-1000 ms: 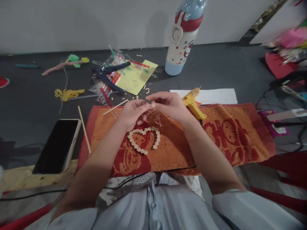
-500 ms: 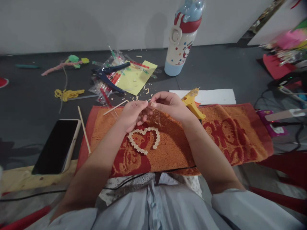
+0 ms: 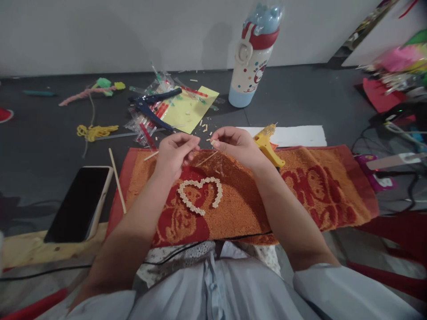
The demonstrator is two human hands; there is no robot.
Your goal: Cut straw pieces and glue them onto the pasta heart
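My left hand (image 3: 176,153) is closed in a pinch above the orange and red towel (image 3: 247,209); what its fingertips hold, if anything, is too small to make out. Just to its right, my right hand (image 3: 235,144) pinches a small pale piece (image 3: 214,142) between thumb and finger. A thin stick (image 3: 207,158) shows below and between the hands. Nearer to me on the towel lies a heart outline (image 3: 184,198) made of small pale pieces, with a gap at its lower right. The yellow glue gun (image 3: 269,146) rests beside my right hand.
Behind the hands are dark blue cutters (image 3: 150,111), yellow paper (image 3: 190,116), plastic wrappers and scattered pale bits. A bottle (image 3: 251,66) stands at the back. A phone (image 3: 80,204) and a wooden stick (image 3: 117,180) lie left; a cable (image 3: 413,178) runs at the right.
My hands have moved apart, my left hand shifting slightly left. The small pale piece in my right fingertips and the thin stick between the hands now show more clearly.
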